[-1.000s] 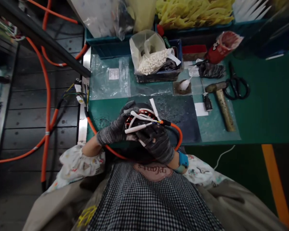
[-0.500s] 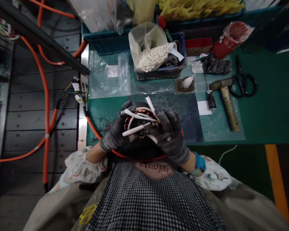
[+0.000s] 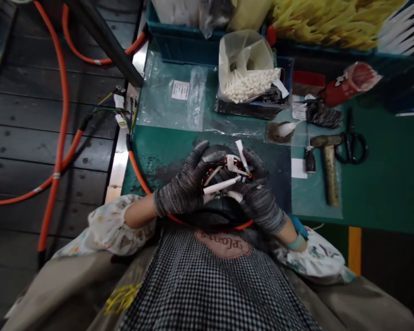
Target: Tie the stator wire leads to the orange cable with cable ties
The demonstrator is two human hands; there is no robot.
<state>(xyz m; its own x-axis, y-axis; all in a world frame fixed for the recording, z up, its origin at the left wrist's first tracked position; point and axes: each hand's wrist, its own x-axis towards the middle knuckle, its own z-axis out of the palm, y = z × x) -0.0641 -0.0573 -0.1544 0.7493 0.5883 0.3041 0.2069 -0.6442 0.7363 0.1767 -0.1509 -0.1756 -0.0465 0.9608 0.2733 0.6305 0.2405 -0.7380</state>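
Observation:
A round motor stator (image 3: 223, 175) with copper windings is held between my two gloved hands at the table's front edge. My left hand (image 3: 184, 184) is curled around its left side, with the fingers over the far rim. On the opposite side, my right hand (image 3: 262, 195) grips the stator near the wire leads. Several white sleeves come off the windings; one long white sleeve (image 3: 220, 185) points left across the stator, and another white sleeve (image 3: 241, 154) sticks up by my right fingers. The palms and part of the rim are hidden.
Right of my hands lie a hammer (image 3: 330, 177), a screwdriver (image 3: 309, 158) and black scissors (image 3: 360, 149). Behind stands a blue bin (image 3: 251, 109) with a bag of white-tipped sticks (image 3: 250, 85). An orange cable (image 3: 138, 172) runs over the table's left edge toward my lap.
The view has shifted, so the table's contents sit differently in frame. My left fingers have reached over the stator's far rim, and a sleeve that lay leftward there is now bent up near the middle.

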